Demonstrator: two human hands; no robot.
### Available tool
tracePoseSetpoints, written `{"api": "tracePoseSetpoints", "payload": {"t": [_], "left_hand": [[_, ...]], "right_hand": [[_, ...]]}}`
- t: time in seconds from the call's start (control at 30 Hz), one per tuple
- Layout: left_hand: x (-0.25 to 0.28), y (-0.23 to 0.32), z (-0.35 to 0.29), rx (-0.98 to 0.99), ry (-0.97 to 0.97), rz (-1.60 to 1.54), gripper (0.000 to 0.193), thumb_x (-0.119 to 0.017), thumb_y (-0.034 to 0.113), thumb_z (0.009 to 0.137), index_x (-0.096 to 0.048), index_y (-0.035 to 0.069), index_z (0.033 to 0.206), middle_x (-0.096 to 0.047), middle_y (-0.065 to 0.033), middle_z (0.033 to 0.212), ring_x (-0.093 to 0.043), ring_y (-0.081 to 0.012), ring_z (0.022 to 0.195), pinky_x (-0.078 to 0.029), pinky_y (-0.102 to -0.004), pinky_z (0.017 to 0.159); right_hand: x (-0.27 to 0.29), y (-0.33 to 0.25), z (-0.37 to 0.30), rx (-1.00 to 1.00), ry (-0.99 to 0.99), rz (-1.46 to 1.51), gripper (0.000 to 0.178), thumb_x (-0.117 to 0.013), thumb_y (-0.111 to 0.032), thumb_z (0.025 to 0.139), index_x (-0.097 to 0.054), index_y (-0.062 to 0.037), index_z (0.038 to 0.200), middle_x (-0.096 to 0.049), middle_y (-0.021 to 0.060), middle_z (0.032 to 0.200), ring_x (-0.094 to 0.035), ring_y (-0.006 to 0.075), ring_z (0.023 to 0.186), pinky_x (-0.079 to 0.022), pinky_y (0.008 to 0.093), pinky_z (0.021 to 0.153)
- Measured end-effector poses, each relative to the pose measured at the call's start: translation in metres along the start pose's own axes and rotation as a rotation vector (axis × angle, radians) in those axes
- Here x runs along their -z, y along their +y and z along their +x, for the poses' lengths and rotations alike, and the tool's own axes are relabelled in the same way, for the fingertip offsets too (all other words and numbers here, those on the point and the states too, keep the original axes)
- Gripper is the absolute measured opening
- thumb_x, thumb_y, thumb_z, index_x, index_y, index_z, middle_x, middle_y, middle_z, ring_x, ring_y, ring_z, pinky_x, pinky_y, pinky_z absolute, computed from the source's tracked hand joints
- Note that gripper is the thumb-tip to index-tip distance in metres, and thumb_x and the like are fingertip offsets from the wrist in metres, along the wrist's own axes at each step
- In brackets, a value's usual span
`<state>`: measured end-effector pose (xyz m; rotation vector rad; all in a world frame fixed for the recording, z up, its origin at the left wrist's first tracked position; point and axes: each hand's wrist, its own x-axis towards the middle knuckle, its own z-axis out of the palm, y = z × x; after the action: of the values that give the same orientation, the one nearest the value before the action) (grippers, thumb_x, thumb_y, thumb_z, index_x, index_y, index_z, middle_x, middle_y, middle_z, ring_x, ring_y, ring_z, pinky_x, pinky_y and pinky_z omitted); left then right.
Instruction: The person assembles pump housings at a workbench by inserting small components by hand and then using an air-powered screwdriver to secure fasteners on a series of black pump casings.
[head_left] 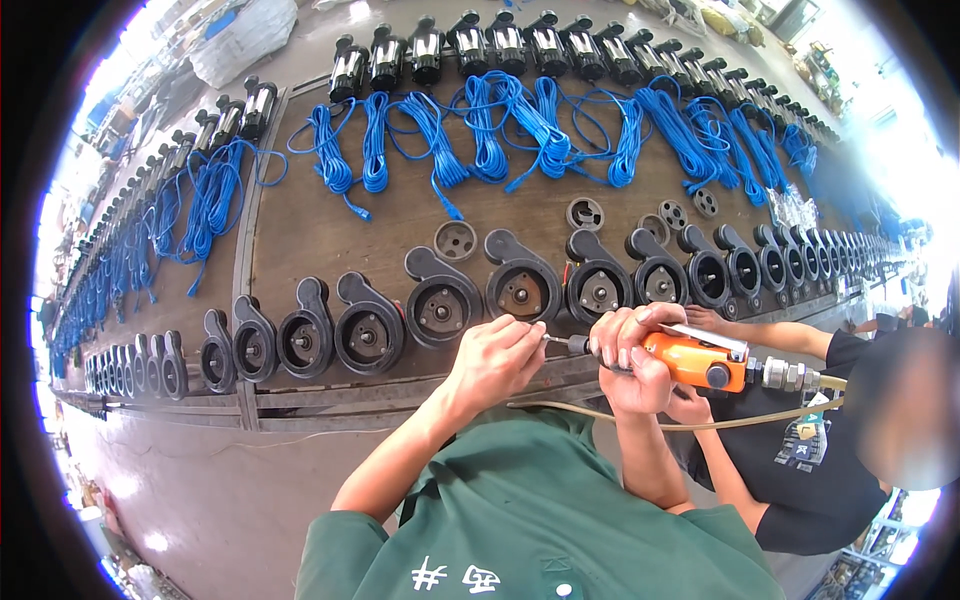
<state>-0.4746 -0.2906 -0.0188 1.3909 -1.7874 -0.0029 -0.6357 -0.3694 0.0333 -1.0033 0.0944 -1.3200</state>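
My right hand [632, 358] is wrapped round an orange air screwdriver [700, 364], held level with its bit pointing left. A hose fitting [785, 374] joins its rear end. At the bit's tip, the fingers of my left hand [498, 356] are pinched together. Whatever small thing they hold there is too hidden to name. Just beyond both hands runs a row of black round housings, each with a side spout; one housing [522, 250] stands behind my left hand, and another [597, 240] is beyond the screwdriver's bit.
Grey spoked discs [456, 240] lie on the brown table [330, 225] behind the housings. Farther back are bundles of blue cable [430, 135] and a row of black-and-silver cylinders [507, 45]. A co-worker [815, 465] works close on my right. A pale hose [740, 423] crosses before me.
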Motion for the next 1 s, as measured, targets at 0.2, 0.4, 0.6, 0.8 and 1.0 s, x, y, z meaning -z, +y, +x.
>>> {"api": "tracePoseSetpoints", "payload": {"t": [0.2, 0.4, 0.6, 0.8, 1.0], "left_hand": [[0.001, -0.001, -0.003, -0.029, -0.019, 0.038, 0.028, -0.078, 0.001, 0.07, -0.07, -0.002, 0.097, -0.068, -0.0087, 0.081, -0.064, -0.0221, 0.066, -0.053, -0.0324, 0.055], [-0.003, 0.0, -0.006, -0.036, -0.005, 0.063, 0.029, -0.079, 0.002, 0.07, -0.07, -0.001, 0.097, -0.068, -0.0085, 0.082, -0.064, -0.0222, 0.066, -0.053, -0.032, 0.056], [-0.014, -0.005, -0.008, 0.115, 0.076, -0.089, 0.022, -0.078, 0.003, 0.073, -0.072, 0.001, 0.094, -0.069, -0.0097, 0.081, -0.067, -0.0259, 0.07, -0.055, -0.0347, 0.062], [-0.021, -0.02, 0.014, 0.505, -0.048, -0.131, 0.019, -0.068, 0.007, 0.078, -0.071, 0.0, 0.095, -0.067, -0.017, 0.079, -0.067, -0.0348, 0.071, -0.054, -0.0417, 0.066], [-0.036, -0.062, 0.032, 0.712, -0.362, -0.052, 0.033, -0.067, 0.018, 0.073, -0.074, 0.001, 0.1, -0.071, -0.0246, 0.094, -0.069, -0.0396, 0.09, -0.056, -0.0461, 0.084]], "right_hand": [[0.0, 0.003, -0.001, 0.006, -0.009, -0.027, 0.033, -0.051, 0.001, 0.077, -0.047, -0.0016, 0.109, -0.051, 0.0053, 0.07, -0.05, 0.0166, 0.057, -0.046, 0.035, 0.061], [-0.004, 0.003, -0.003, -0.005, 0.07, -0.063, 0.032, -0.049, 0.003, 0.077, -0.046, -0.0003, 0.108, -0.05, 0.0058, 0.068, -0.05, 0.0169, 0.057, -0.047, 0.0356, 0.061], [0.004, 0.02, -0.008, 0.027, 0.045, -0.101, 0.033, -0.047, 0.007, 0.075, -0.045, 0.0002, 0.107, -0.05, 0.007, 0.068, -0.051, 0.0176, 0.057, -0.049, 0.0353, 0.061], [0.023, 0.067, 0.014, 0.029, -0.026, -0.256, 0.031, -0.05, 0.006, 0.081, -0.047, 0.001, 0.112, -0.054, 0.0067, 0.073, -0.055, 0.0176, 0.065, -0.049, 0.0322, 0.066], [0.05, 0.115, 0.037, -0.031, -0.05, -0.418, 0.027, -0.05, 0.004, 0.083, -0.048, 0.0027, 0.11, -0.058, 0.0091, 0.077, -0.057, 0.0164, 0.068, -0.049, 0.0306, 0.071]]}}
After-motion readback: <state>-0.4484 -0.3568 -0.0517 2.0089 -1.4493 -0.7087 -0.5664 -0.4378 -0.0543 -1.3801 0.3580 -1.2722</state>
